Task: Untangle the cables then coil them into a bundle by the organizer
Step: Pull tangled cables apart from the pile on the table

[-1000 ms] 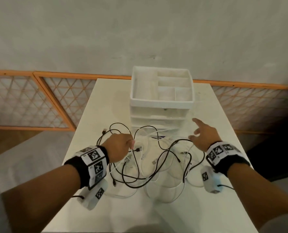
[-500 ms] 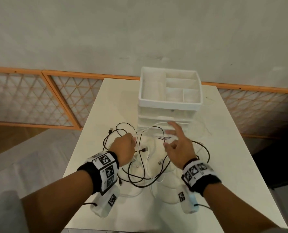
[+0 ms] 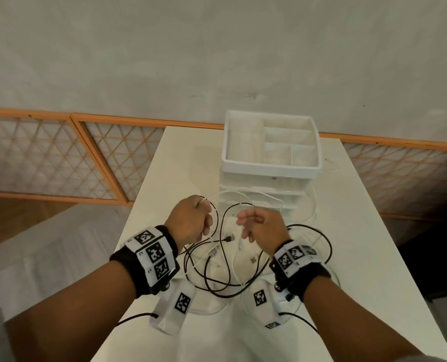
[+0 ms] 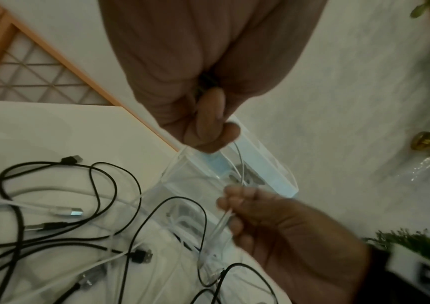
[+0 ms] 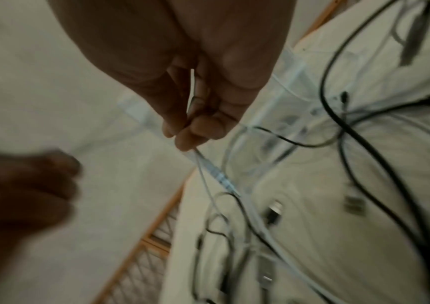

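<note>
Cables [image 3: 217, 259] lie tangled mid-worktop [image 3: 360, 244], just near of the organizer [image 3: 270, 163]. Left hand [image 3: 191, 222] and right hand [image 3: 261, 226] each pinch a white cable [image 4: 240, 164]; bare worktop lies at the right edge.

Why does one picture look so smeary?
Right wrist view: motion blur smears the left hand and the cables, and it is dim. Left wrist view: sharper, only mildly soft. Head view: brightest and clearest, though the wide lens bends the table edges.
</note>
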A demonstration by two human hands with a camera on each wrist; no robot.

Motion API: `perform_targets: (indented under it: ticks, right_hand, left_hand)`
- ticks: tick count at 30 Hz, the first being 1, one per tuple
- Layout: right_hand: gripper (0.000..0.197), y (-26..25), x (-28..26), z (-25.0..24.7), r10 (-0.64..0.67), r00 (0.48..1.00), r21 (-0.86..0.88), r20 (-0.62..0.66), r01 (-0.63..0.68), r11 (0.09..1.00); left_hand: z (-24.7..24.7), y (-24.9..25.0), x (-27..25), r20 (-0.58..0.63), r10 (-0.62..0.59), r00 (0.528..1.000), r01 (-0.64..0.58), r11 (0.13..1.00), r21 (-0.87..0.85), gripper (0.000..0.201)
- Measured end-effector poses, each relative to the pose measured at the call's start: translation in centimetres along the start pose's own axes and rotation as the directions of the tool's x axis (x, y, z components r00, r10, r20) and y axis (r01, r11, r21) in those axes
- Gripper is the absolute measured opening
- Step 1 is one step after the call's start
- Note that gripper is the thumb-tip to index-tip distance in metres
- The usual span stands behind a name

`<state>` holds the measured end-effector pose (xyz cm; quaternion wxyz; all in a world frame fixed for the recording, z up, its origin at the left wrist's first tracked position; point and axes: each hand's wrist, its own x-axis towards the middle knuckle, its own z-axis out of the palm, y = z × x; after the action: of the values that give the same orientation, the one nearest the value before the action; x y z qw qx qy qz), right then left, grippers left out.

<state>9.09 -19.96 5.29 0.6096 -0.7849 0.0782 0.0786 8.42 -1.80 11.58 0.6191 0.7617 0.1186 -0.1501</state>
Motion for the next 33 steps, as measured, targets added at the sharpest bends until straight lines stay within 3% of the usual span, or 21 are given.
perform_targets:
  ticks: [4, 8, 12, 17, 20, 22, 24, 27, 29, 31, 33]
  right_hand:
    - [0.015, -4.9, -2.7, -1.6, -0.132, 0.991, 0.285, 0.023, 0.12, 0.951]
    - [0.015, -6.7, -3.6, -1.3, -0.177, 0.983, 0.366, -0.053, 0.184, 0.912]
    - [0.014, -7.0, -3.5, -1.7, -0.178, 0.972, 0.381, -0.156, 0.225, 0.896]
    - [0.014, -7.0, -3.7, -3.1, -0.316, 0.935, 0.121, -0.162, 0.336, 0.934]
    - [0.017, -5.8, -3.2, -3.9, -0.336, 0.94, -0.07, -0.052, 0.332, 0.941]
    - [0.012, -4.5, -2.7, -3.6, -0.267, 0.963, -0.18, 0.047, 0.271, 0.946]
    - [0.022, -2.4, -2.1, -3.1, -0.153, 0.983, -0.342, 0.099, 0.178, 0.923]
    - [0.031, 1.3, -1.3, -3.7, 0.062, 0.992, -0.611, 0.11, 0.018, 0.791]
    - [0.032, 1.6, -1.2, -4.7, 0.134, 0.986, -0.657, 0.096, -0.038, 0.753]
    - [0.033, -1.6, -1.9, -5.5, 0.013, 0.994, -0.652, 0.112, 0.064, 0.756]
    - [0.033, -6.9, -3.0, -5.9, -0.219, 0.969, -0.555, 0.111, 0.243, 0.795]
  left_hand:
    - [0.6, 1.2, 0.0, 0.105, 0.029, 0.994, -0.022, 0.997, -0.07, 0.022]
    - [2.7, 3.0, -0.5, 0.207, 0.112, 0.972, -0.111, 0.994, -0.016, 0.024]
    - [3.7, 3.7, -0.8, 0.265, 0.089, 0.96, -0.082, 0.996, -0.039, 0.026]
    - [3.6, 4.8, -0.5, 0.231, 0.13, 0.964, -0.131, 0.991, -0.009, 0.029]
    - [2.9, 5.7, -0.6, 0.235, 0.19, 0.953, -0.211, 0.975, 0.067, 0.034]
    - [2.5, 6.5, -1.0, 0.256, 0.238, 0.937, -0.264, 0.962, 0.073, 0.036]
    - [2.0, 7.7, -1.4, 0.23, 0.303, 0.925, -0.313, 0.95, 0.01, 0.038]
    - [0.4, 9.4, -1.6, 0.131, 0.388, 0.912, -0.383, 0.921, -0.067, 0.041]
    - [-0.7, 9.5, -1.2, 0.069, 0.377, 0.924, -0.371, 0.925, -0.081, 0.039]
    - [-0.9, 8.6, -0.8, 0.024, 0.305, 0.952, -0.303, 0.951, -0.057, 0.035]
    - [0.2, 7.4, -0.7, 0.02, 0.255, 0.967, -0.253, 0.965, -0.071, 0.032]
